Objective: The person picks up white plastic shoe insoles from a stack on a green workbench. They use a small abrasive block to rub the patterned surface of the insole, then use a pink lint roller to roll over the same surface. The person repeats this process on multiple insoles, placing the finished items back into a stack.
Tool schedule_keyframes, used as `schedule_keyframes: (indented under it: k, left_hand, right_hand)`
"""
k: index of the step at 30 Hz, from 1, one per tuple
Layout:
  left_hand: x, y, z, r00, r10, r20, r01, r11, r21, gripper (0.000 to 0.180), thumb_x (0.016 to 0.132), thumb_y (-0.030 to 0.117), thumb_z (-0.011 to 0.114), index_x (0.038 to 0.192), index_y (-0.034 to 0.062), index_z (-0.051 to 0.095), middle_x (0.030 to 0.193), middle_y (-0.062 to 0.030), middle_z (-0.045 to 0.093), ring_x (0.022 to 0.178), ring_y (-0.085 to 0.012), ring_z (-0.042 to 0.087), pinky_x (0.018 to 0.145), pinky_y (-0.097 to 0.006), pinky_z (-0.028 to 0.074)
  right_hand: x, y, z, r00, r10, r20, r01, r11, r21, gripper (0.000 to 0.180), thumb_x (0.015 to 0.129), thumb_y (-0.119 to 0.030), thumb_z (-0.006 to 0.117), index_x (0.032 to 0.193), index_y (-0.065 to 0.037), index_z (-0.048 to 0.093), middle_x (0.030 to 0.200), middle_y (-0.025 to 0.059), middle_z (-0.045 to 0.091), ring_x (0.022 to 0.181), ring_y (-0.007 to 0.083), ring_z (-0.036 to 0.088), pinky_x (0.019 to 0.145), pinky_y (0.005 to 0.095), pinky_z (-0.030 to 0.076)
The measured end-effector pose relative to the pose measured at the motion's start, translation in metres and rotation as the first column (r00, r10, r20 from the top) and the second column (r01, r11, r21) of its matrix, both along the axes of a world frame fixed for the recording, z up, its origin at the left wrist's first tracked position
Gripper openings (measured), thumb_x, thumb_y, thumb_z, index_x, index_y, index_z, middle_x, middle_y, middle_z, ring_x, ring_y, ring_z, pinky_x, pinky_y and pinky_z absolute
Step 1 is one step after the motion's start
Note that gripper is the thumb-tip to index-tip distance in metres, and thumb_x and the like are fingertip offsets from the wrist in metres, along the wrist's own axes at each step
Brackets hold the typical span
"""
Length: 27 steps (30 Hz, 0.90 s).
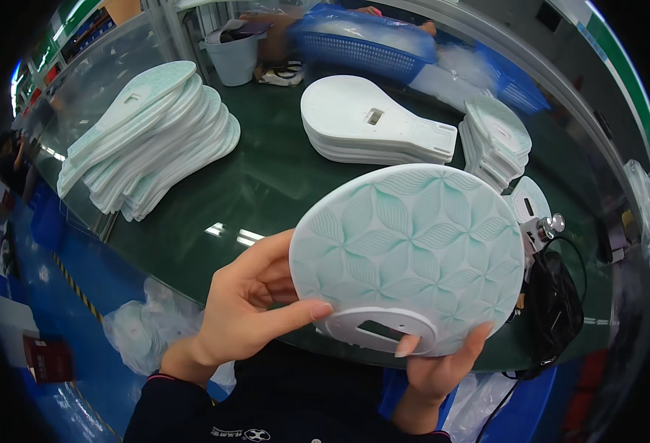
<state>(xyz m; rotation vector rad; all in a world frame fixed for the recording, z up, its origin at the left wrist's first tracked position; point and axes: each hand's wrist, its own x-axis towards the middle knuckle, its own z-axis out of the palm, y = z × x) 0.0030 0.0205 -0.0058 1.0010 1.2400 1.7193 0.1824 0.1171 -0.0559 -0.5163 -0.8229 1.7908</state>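
Both hands hold up a rounded white plastic panel point(413, 244) with a pale green leaf pattern, tilted above the dark green table. A raised part with a rectangular opening lies at its near edge. My left hand point(247, 299) is closed on the panel's left edge, thumb on the patterned face and the other fingers partly hidden behind it. At the lower right edge, my right hand point(443, 362) grips the panel, one fingertip showing by the opening. Beyond it lies a stack of white paddle-shaped panels point(373, 122), the top one with a small rectangular hole.
A tall fanned stack of panels point(151, 140) stands at the left, a smaller stack point(496, 140) at the far right. A metal fixture point(542, 229) and a black bag point(554, 310) are on the right. A white bucket point(232, 59) and a blue basket point(365, 52) stand behind.
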Motion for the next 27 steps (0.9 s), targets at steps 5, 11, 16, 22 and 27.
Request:
schedule_keyframes:
  k: [5, 11, 16, 22, 27]
  left_hand:
    - [0.006, -0.007, 0.007, 1.000, -0.011, -0.008, 0.012, 0.993, 0.117, 0.044, 0.081, -0.003, 0.052, 0.121, -0.0064, 0.034, 0.104, -0.0172, 0.056, 0.094, -0.0177, 0.055, 0.077, -0.026, 0.048]
    - [0.008, -0.016, 0.014, 0.989, 0.000, -0.146, 0.008, 0.998, 0.056, 0.035, 0.089, 0.008, 0.042, 0.119, -0.0077, 0.038, 0.098, -0.0161, 0.058, 0.088, -0.0170, 0.058, 0.071, -0.025, 0.049]
    - [0.010, -0.015, 0.011, 0.997, -0.071, -0.024, 0.074, 0.981, 0.177, 0.036, 0.091, 0.008, 0.029, 0.122, -0.0100, 0.032, 0.111, -0.0211, 0.050, 0.093, -0.0227, 0.057, 0.077, -0.030, 0.048]
    - [0.022, -0.016, 0.025, 0.984, -0.060, 0.169, 0.038, 0.991, 0.131, 0.056, 0.086, 0.011, 0.035, 0.128, -0.0115, 0.005, 0.108, -0.0269, 0.050, 0.096, -0.0234, 0.055, 0.080, -0.030, 0.043]
    - [0.019, -0.012, 0.007, 0.985, -0.173, 0.011, 0.166, 0.957, 0.239, 0.084, 0.072, -0.011, 0.051, 0.131, -0.0060, -0.009, 0.120, -0.0288, 0.040, 0.113, -0.0294, 0.043, 0.090, -0.035, 0.037]
  right_hand:
    - [0.009, 0.006, 0.000, 0.680, -0.617, 0.396, 0.107, 0.618, 0.779, 0.092, 0.074, -0.046, 0.059, 0.130, 0.009, 0.011, 0.123, 0.0234, 0.035, 0.112, 0.0283, 0.040, 0.092, 0.0347, 0.032]
    - [0.012, -0.001, 0.008, 0.495, -0.738, 0.458, 0.044, 0.548, 0.835, 0.103, 0.068, -0.060, 0.057, 0.128, 0.012, 0.013, 0.125, 0.0241, 0.035, 0.114, 0.0282, 0.040, 0.091, 0.0335, 0.032]
    - [0.019, -0.003, 0.012, 0.400, -0.785, 0.473, -0.028, 0.506, 0.862, 0.102, 0.068, -0.060, 0.057, 0.128, 0.012, 0.015, 0.123, 0.0228, 0.038, 0.109, 0.0267, 0.044, 0.087, 0.0303, 0.036]
    - [0.006, -0.011, 0.018, 0.546, -0.667, 0.507, 0.188, 0.687, 0.702, 0.116, 0.055, -0.064, 0.063, 0.127, 0.013, 0.014, 0.127, 0.0250, 0.033, 0.113, 0.0273, 0.041, 0.093, 0.0318, 0.033]
    - [0.007, -0.011, 0.018, 0.760, -0.513, 0.399, 0.371, 0.847, 0.381, 0.099, 0.062, -0.043, 0.069, 0.129, 0.008, 0.016, 0.128, 0.0211, 0.033, 0.107, 0.0250, 0.045, 0.089, 0.0305, 0.037]
